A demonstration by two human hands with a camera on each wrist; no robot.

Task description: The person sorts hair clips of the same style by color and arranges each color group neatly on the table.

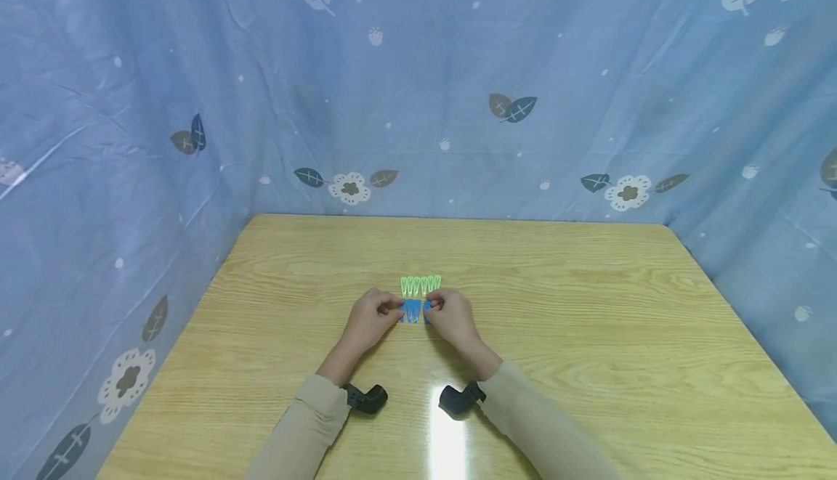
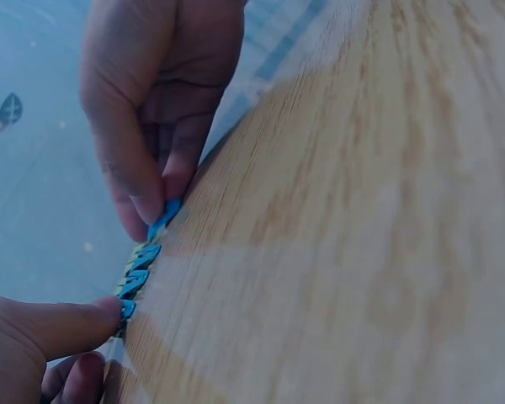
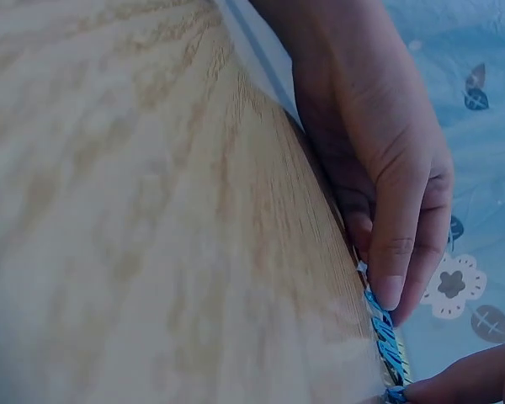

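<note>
A short row of blue snap hair clips [image 1: 413,311] lies on the wooden table, between the two hands. My left hand [image 1: 370,318] pinches the leftmost blue clip [image 2: 128,309] between thumb and forefinger. At the right end, my right hand [image 1: 455,318] pinches another blue clip [image 1: 427,307], a small gap apart from the others. In the left wrist view the right hand [image 2: 164,93] reaches down to that clip [image 2: 165,217]. Just behind the blue row lie several light green snap clips [image 1: 420,285], side by side. Fingertips partly cover the end clips.
The wooden table [image 1: 556,284] extends around both hands, and a bright reflection lies on its near part. A blue patterned curtain [image 1: 445,88] hangs behind it and along both sides. Each wrist carries a small black camera [image 1: 370,399].
</note>
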